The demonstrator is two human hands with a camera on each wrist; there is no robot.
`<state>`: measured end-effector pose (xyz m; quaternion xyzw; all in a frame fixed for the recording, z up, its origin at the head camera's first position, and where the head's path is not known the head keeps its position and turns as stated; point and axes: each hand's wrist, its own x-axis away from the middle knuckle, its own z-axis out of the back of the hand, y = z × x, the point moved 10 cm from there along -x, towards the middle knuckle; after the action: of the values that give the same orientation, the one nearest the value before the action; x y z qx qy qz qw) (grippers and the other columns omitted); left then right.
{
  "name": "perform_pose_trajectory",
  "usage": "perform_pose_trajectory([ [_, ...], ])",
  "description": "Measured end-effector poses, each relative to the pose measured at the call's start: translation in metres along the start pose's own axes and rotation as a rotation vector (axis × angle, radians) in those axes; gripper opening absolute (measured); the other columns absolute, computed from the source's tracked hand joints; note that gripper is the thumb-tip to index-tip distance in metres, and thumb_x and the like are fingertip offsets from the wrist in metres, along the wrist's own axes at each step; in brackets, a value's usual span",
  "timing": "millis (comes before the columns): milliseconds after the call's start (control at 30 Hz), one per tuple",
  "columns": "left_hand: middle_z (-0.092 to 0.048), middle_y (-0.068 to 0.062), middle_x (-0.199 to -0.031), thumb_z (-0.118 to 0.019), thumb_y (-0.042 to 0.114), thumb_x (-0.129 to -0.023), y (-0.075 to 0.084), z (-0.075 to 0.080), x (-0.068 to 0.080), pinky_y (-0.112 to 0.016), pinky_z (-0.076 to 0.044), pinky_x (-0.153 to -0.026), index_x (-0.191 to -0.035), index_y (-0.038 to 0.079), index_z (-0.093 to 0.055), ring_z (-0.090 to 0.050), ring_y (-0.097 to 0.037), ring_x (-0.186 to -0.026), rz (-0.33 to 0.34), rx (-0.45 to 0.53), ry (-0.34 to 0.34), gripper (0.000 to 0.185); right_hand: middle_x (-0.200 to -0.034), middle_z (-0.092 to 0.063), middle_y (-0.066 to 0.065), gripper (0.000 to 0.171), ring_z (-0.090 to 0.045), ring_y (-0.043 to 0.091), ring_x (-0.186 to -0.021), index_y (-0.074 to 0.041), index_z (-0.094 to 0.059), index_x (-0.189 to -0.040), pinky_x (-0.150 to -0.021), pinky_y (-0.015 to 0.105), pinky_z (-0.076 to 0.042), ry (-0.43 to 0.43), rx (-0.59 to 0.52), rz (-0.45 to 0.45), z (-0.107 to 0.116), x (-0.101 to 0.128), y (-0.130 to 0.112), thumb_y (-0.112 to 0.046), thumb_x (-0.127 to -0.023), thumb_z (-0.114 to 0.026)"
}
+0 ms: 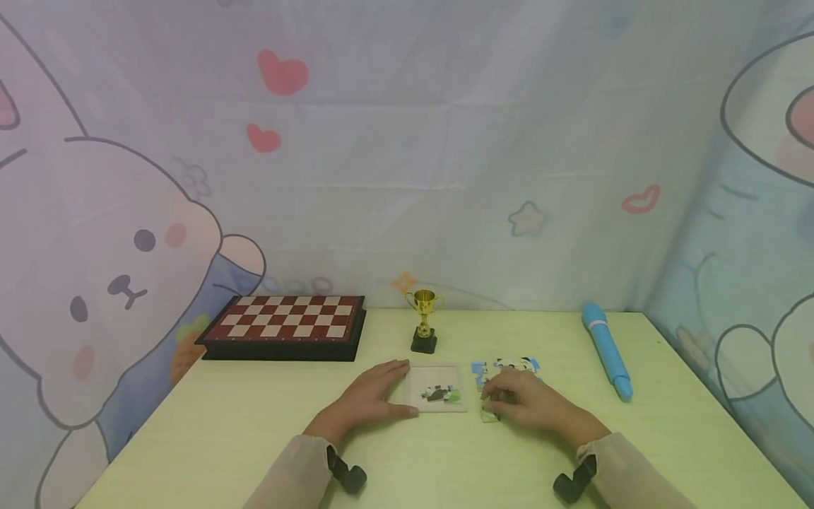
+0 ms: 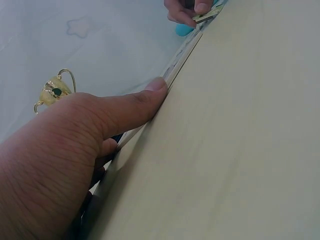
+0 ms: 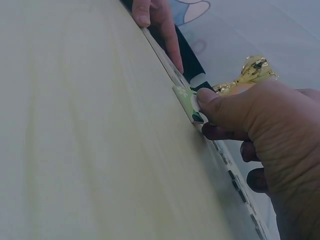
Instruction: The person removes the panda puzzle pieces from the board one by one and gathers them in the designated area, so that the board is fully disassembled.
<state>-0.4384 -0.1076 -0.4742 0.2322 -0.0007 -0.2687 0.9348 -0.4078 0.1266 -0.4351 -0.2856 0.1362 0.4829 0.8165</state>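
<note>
A small puzzle tray (image 1: pixel 437 389) lies flat on the yellow-green table (image 1: pixel 254 431), a few pieces set in it. My left hand (image 1: pixel 375 399) rests at the tray's left edge, thumb (image 2: pixel 150 97) and fingers straight along its rim (image 2: pixel 182 60). Loose puzzle pieces (image 1: pixel 505 367) lie to the tray's right. My right hand (image 1: pixel 524 399) is over them and pinches a green puzzle piece (image 3: pixel 189 104) between thumb and fingers, tilting it up off the table.
A chessboard (image 1: pixel 284 325) sits at the back left, a small gold trophy (image 1: pixel 424 318) stands behind the tray, and a blue pen-shaped object (image 1: pixel 606 350) lies at the back right. Cartoon-printed cloth walls enclose the table.
</note>
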Motion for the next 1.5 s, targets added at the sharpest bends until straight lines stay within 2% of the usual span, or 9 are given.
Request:
perform_pose_trajectory([
  [267,-0.035,-0.002,-0.161,-0.067,0.07,-0.082,-0.0015,-0.0009,0.0006,-0.054,-0.024,-0.119,-0.156,0.015,-0.04,-0.03,-0.029,-0.148,0.005,0.005,-0.001,0.096,-0.092,-0.066,-0.019,0.009,-0.053,0.005,-0.081,-0.025,-0.073,-0.098,-0.081,0.032,-0.046,-0.024,0.045,0.009,-0.0048,0.0007,0.003,-0.022,-0.091,-0.077],
  [467,-0.035,-0.001,-0.161,-0.066,0.07,-0.082,-0.0005,-0.0006,0.0011,-0.054,-0.024,-0.119,-0.156,0.015,-0.039,-0.03,-0.029,-0.148,0.009,-0.003,-0.002,0.096,-0.093,-0.066,-0.019,0.008,-0.058,0.002,-0.087,-0.025,-0.073,-0.097,-0.102,0.054,-0.044,-0.031,0.035,0.014,-0.0057,0.0019,0.0021,-0.022,-0.091,-0.076],
  [567,-0.035,-0.001,-0.161,-0.066,0.071,-0.082,-0.0003,-0.0002,0.0011,-0.054,-0.024,-0.119,-0.156,0.015,-0.039,-0.03,-0.029,-0.148,0.009,-0.005,-0.004,0.096,-0.093,-0.066,-0.018,0.007,-0.059,0.003,-0.09,-0.025,-0.072,-0.097,-0.104,0.062,-0.04,-0.033,0.026,0.021,-0.0055,0.0018,0.0017,-0.022,-0.092,-0.076],
  [667,-0.035,-0.001,-0.161,-0.066,0.07,-0.082,-0.0004,-0.0002,0.0008,-0.053,-0.024,-0.119,-0.156,0.015,-0.039,-0.029,-0.029,-0.148,0.009,-0.008,-0.005,0.096,-0.094,-0.066,-0.018,0.007,-0.059,0.003,-0.09,-0.025,-0.072,-0.097,-0.103,0.058,-0.042,-0.033,0.026,0.031,-0.0054,0.0014,0.0012,-0.021,-0.092,-0.075],
  [900,-0.036,-0.001,-0.161,-0.067,0.07,-0.082,-0.0012,0.0002,0.0007,-0.053,-0.024,-0.119,-0.155,0.015,-0.04,-0.03,-0.029,-0.148,0.007,0.0,0.0,0.096,-0.097,-0.066,-0.017,0.008,-0.058,0.003,-0.091,-0.025,-0.072,-0.099,-0.09,0.038,-0.049,-0.028,0.033,0.035,-0.0056,0.0015,0.0008,-0.021,-0.092,-0.075],
  [1033,-0.035,-0.001,-0.161,-0.067,0.07,-0.082,-0.0013,0.0005,0.0006,-0.053,-0.024,-0.119,-0.155,0.015,-0.04,-0.03,-0.028,-0.148,0.007,0.008,0.0,0.096,-0.098,-0.067,-0.016,0.01,-0.058,0.003,-0.09,-0.025,-0.072,-0.1,-0.085,0.034,-0.049,0.004,0.01,0.067,-0.0046,0.003,0.0011,-0.018,-0.093,-0.074],
  [1200,-0.035,-0.002,-0.161,-0.067,0.071,-0.081,-0.0022,0.0026,0.0,-0.054,-0.024,-0.119,-0.156,0.016,-0.04,-0.029,-0.029,-0.148,0.012,0.013,0.001,0.096,-0.097,-0.067,-0.016,0.01,-0.057,0.002,-0.088,-0.025,-0.072,-0.099,-0.089,0.035,-0.048,0.027,0.003,0.075,-0.002,0.0011,0.0016,-0.017,-0.093,-0.074],
  [1367,-0.036,-0.002,-0.161,-0.068,0.069,-0.081,-0.0024,0.0034,-0.0013,-0.054,-0.025,-0.119,-0.155,0.016,-0.041,-0.03,-0.029,-0.148,0.008,0.006,0.013,0.095,-0.095,-0.069,-0.012,0.01,-0.056,0.005,-0.084,-0.022,-0.073,-0.101,-0.082,0.034,-0.049,0.061,-0.006,0.057,0.0002,-0.0025,-0.0001,-0.017,-0.093,-0.074],
  [1500,-0.036,-0.001,-0.161,-0.068,0.069,-0.081,-0.0038,-0.0004,-0.0006,-0.054,-0.025,-0.119,-0.155,0.016,-0.041,-0.03,-0.029,-0.148,0.014,0.003,0.004,0.095,-0.097,-0.07,-0.013,0.012,-0.055,0.005,-0.082,-0.021,-0.073,-0.104,-0.083,0.037,-0.048,0.076,-0.015,0.086,-0.0061,-0.0062,-0.0038,-0.015,-0.093,-0.074],
])
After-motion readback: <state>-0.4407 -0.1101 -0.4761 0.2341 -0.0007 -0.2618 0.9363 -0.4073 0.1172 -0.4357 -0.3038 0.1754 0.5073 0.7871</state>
